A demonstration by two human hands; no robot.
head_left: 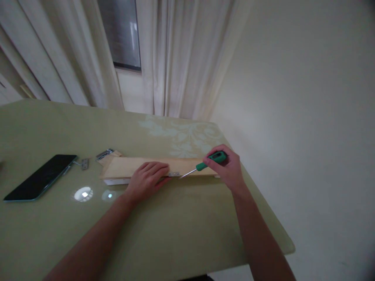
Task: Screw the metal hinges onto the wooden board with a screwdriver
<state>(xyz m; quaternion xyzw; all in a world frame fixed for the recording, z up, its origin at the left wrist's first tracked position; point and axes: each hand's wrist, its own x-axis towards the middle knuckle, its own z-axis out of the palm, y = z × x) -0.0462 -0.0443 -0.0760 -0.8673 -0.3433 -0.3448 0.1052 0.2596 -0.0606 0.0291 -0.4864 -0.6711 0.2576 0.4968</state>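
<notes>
A pale wooden board (129, 166) lies flat on the greenish table (175, 234). My left hand (148, 177) rests on the board's front edge, fingers together and pressing down beside a small metal hinge (174, 174). My right hand (227, 168) is closed round a green-handled screwdriver (211, 160). Its thin metal shaft slants down to the left and its tip touches the hinge.
A dark phone (41, 176) lies at the left. Small metal fittings (84, 163) and a second hinge piece (104, 153) sit between the phone and the board. The table's right edge (263, 203) drops away close to my right hand. Curtains hang behind.
</notes>
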